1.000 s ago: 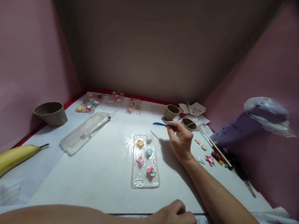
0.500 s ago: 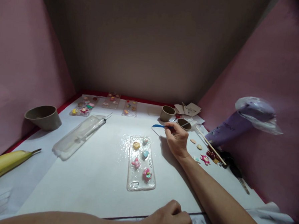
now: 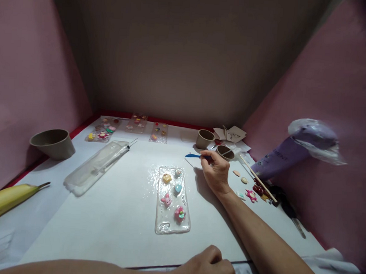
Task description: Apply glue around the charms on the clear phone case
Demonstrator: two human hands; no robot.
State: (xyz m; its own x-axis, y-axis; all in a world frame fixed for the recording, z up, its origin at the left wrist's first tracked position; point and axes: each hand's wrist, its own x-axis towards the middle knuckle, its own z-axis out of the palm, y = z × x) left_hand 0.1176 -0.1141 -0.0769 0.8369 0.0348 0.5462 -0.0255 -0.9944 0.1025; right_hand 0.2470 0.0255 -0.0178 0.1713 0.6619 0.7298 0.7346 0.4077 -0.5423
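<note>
My right hand (image 3: 215, 171) pinches a slim blue knife-shaped plastic tool (image 3: 193, 156), its flat end pointing left above the white table sheet. Below and left of it lies a clear phone case (image 3: 166, 222), wet and glossy. Stuck on the case are several charms, among them a pink rabbit-like one (image 3: 166, 200), a pink flower-like one (image 3: 179, 214), a blue heart-like one (image 3: 178, 188) and a yellow one (image 3: 167, 178). At the near table edge rests my left hand (image 3: 208, 267), its fingers curled in; its palm side is hidden.
Two brown cups, a near one (image 3: 225, 152) and a far one (image 3: 205, 139), stand beyond my right hand. To the right are loose charms (image 3: 251, 195), a wooden stick (image 3: 257, 177) and a purple bag (image 3: 274, 158). Leftward lie a clear tray (image 3: 85, 177), a banana (image 3: 10, 199) and another cup (image 3: 53, 144).
My right hand has shifted very slightly left with the blue tool, whose tip sits a little lower. My left hand and the phone case have stayed in place.
</note>
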